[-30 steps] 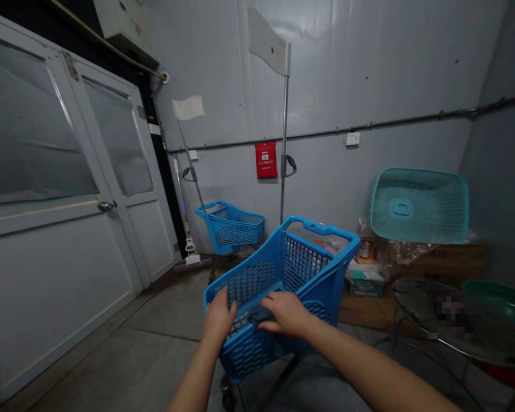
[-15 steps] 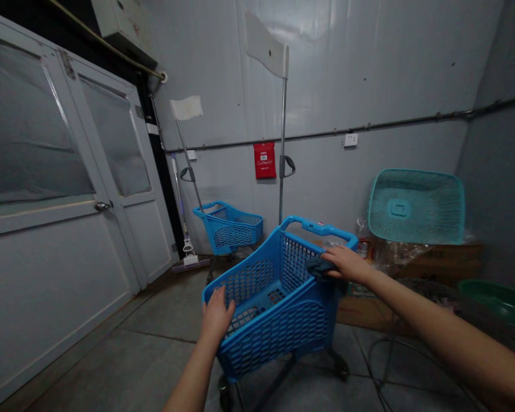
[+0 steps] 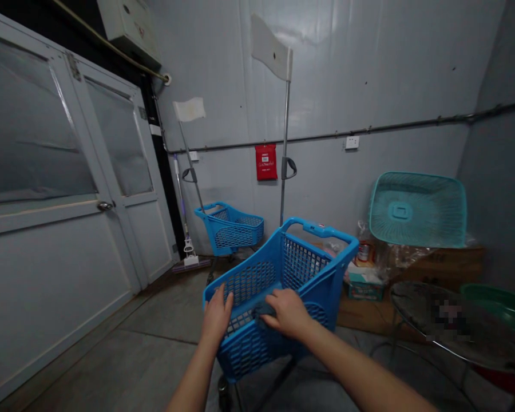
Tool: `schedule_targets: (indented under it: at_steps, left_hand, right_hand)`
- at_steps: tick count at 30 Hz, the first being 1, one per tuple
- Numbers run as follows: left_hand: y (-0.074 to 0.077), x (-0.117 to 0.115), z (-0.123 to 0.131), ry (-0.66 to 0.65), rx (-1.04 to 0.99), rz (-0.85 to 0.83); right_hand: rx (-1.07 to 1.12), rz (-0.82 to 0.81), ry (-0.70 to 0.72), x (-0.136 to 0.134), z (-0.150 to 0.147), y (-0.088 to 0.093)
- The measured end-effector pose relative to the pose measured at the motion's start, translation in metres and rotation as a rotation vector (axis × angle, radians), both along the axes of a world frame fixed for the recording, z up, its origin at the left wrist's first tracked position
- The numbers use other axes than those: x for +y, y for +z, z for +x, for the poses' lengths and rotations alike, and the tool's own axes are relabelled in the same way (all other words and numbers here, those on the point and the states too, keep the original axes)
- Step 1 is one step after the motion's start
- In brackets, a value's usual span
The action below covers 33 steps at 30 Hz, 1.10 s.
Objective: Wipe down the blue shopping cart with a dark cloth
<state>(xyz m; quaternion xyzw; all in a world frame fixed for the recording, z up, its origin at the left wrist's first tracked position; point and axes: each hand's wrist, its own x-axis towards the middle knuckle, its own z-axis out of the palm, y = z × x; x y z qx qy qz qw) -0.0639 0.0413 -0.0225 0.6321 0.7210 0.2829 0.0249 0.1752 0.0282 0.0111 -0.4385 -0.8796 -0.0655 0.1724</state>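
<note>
A small blue plastic shopping cart (image 3: 283, 269) with a lattice basket stands in front of me, its flag pole rising behind the handle. My left hand (image 3: 217, 317) grips the basket's low front corner, fingers over the rim and thumb apart on the inside. Partway along the near side rim, my right hand (image 3: 288, 313) is closed on a dark blue-grey cloth (image 3: 264, 309), pressing it against that rim. Part of the cloth is hidden under the fingers.
A second blue cart (image 3: 236, 232) stands by the back wall beside a mop (image 3: 190, 252). White double doors (image 3: 68, 252) are at left. At right are a turquoise basket (image 3: 429, 212) on cardboard boxes, a round stool (image 3: 416, 303) and a green basin (image 3: 498, 306).
My right hand has slid the cloth along the near side rim, from close to the handle down toward the front. My left hand stays on the front corner.
</note>
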Motion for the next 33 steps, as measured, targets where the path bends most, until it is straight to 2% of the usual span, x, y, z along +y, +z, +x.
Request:
schedule_targets:
  at_steps: [2,4,8,10,13,18,21,24,27,30,33]
  left_hand:
    - [0.0,0.0,-0.001,-0.006,-0.002,0.001]
    - [0.0,0.001,-0.001,-0.011,-0.001,0.003]
    - [-0.001,0.002,-0.003,-0.009,-0.003,0.011]
    - [-0.001,0.002,-0.003,0.002,-0.007,0.017]
    - [-0.002,0.002,-0.004,0.024,-0.016,0.02]
    - [-0.002,0.007,-0.004,0.011,-0.03,0.007]
    - [0.0,0.011,-0.005,-0.006,-0.031,0.004]
    - [0.003,0.015,-0.006,-0.022,-0.028,0.003]
    - [0.005,0.015,0.002,-0.026,-0.029,0.005]
    - [0.004,0.005,0.024,-0.036,-0.051,0.033]
    - [0.001,-0.011,0.052,-0.133,-0.063,0.067]
  right_hand:
    - [0.016,-0.028,0.025,-0.009,-0.028,-0.006]
    - [0.003,-0.054,0.043,-0.012,-0.042,-0.008]
    - [-0.045,-0.07,0.092,-0.007,-0.034,-0.002]
    - [-0.07,-0.067,0.097,0.001,-0.013,0.003]
    - [-0.112,-0.028,0.04,0.021,0.039,0.017]
    - [-0.143,0.16,-0.236,0.06,0.139,0.052]
    - [-0.125,0.202,-0.323,0.063,0.158,0.064]
    - [-0.093,0.158,-0.361,0.052,0.137,0.063]
    - [-0.079,0.094,-0.358,0.037,0.097,0.051]
    - [-0.076,0.052,-0.312,0.021,0.049,0.032]
    - [-0.038,0.035,-0.213,0.005,0.009,0.014]
